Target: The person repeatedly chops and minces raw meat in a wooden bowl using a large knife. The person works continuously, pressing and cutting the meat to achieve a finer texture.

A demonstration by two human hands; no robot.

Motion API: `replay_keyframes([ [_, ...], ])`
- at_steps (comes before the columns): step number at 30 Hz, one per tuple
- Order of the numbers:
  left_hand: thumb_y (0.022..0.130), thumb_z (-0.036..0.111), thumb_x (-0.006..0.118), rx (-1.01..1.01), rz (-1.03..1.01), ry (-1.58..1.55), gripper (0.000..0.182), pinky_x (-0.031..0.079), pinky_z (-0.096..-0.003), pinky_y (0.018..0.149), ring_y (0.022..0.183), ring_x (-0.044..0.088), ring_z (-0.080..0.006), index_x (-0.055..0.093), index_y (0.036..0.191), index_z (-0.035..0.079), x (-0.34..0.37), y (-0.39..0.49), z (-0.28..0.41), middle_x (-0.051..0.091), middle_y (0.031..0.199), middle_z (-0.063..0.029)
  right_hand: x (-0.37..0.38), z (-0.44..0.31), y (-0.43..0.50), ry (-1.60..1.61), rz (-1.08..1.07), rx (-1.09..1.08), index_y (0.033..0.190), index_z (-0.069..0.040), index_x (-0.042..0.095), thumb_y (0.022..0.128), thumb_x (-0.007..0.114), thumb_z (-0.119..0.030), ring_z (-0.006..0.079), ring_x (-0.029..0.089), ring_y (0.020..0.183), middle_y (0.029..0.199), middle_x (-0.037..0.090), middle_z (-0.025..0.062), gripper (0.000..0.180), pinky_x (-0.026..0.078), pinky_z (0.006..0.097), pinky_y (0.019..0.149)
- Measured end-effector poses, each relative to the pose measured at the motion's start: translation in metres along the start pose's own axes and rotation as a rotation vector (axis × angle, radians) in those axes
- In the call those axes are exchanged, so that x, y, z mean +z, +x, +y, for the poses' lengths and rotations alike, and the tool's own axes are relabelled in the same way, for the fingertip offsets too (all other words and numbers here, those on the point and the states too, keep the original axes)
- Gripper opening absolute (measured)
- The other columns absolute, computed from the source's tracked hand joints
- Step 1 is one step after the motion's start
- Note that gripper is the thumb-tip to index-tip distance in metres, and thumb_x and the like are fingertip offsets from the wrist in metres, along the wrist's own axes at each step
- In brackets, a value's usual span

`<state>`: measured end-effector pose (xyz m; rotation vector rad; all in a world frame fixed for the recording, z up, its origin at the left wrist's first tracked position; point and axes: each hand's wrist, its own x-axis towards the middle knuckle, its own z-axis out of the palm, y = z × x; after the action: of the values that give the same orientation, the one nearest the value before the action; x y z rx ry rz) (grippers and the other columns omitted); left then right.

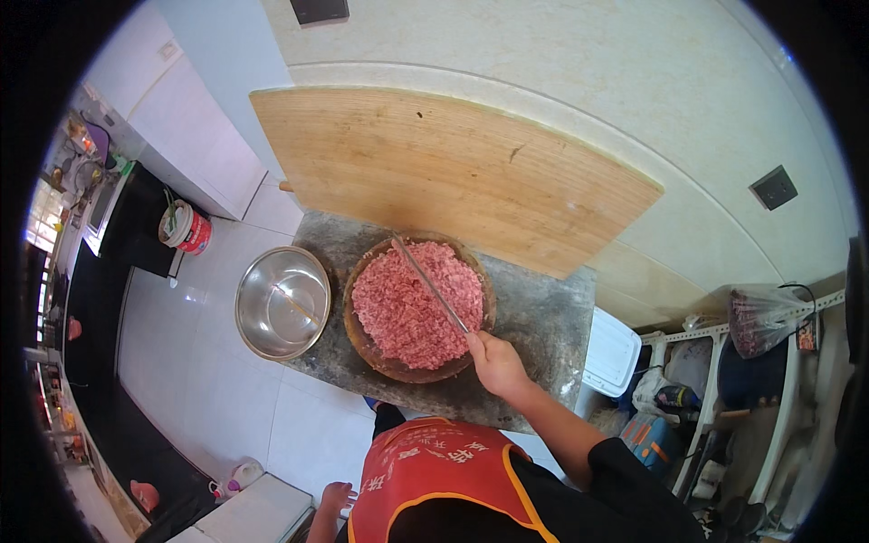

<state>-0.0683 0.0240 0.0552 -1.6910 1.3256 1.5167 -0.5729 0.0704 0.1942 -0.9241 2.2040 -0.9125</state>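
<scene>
My right hand (497, 364) is closed round the handle of a knife (434, 288), whose blade is seen nearly edge-on. The blade lies across a mound of minced meat (400, 312) from its upper left to its lower right. The meat covers most of a round wooden chopping block (407, 373). My left hand (337, 496) hangs low beside the red apron (441, 461), away from the block, with no object visible in it. Left of the block stands a steel bowl (283, 303) with a thin stick inside.
The block and bowl stand on a worn grey tabletop (543, 319), the bowl at its left edge. A large wooden board (448, 163) leans on the wall behind. A white lidded container (611, 351) and a shelf rack (777, 414) are at the right; a bucket (193, 234) stands at the left.
</scene>
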Motion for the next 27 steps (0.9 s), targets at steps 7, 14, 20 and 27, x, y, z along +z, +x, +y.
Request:
replay_keyframes([
  [7, 0.095, 0.022, 0.049, 0.201, -0.01, 0.068, 0.031, 0.05, -0.033, 0.051, 0.065, 0.069, -0.0226, 0.059, 0.112, -0.003, -0.008, 0.043, -0.034, 0.071, 0.094, -0.0145, 0.07, 0.082, 0.037, -0.164, -0.221, 0.193, 0.099, 0.002, 0.067, 0.102, 0.033, -0.048, 0.0471, 0.062, 0.095, 0.094, 0.065, 0.0299, 0.06, 0.048, 0.0515, 0.085],
  [14, 0.096, 0.023, 0.051, 0.151, -0.007, -0.025, 0.032, 0.051, -0.0338, 0.053, 0.067, 0.07, -0.0234, 0.059, 0.112, -0.004, 0.003, 0.035, -0.043, 0.072, 0.092, -0.0137, 0.019, 0.026, 0.007, 0.004, -0.157, 0.131, 0.097, 0.002, 0.066, 0.102, 0.037, -0.044, 0.0468, 0.062, 0.093, 0.093, 0.065, 0.0291, 0.054, 0.049, 0.0499, 0.082],
  [20, 0.096, 0.024, 0.052, 0.258, -0.143, 0.154, 0.032, 0.052, -0.0365, 0.055, 0.069, 0.07, -0.026, 0.059, 0.112, -0.004, 0.011, 0.058, -0.071, 0.072, 0.093, -0.0148, 0.075, 0.088, 0.028, -0.13, -0.218, 0.177, 0.097, 0.003, 0.064, 0.102, 0.037, -0.044, 0.0484, 0.062, 0.09, 0.09, 0.064, 0.0312, 0.055, 0.048, 0.0521, 0.081],
  [27, 0.098, 0.025, 0.051, -0.014, 0.003, -0.247, 0.032, 0.052, -0.0324, 0.053, 0.066, 0.07, -0.0262, 0.059, 0.111, -0.004, 0.003, 0.051, -0.043, 0.071, 0.094, -0.0155, 0.074, 0.065, 0.002, -0.076, -0.18, 0.13, 0.097, 0.004, 0.065, 0.102, 0.037, -0.045, 0.0483, 0.062, 0.091, 0.091, 0.064, 0.0319, 0.057, 0.047, 0.0535, 0.082],
])
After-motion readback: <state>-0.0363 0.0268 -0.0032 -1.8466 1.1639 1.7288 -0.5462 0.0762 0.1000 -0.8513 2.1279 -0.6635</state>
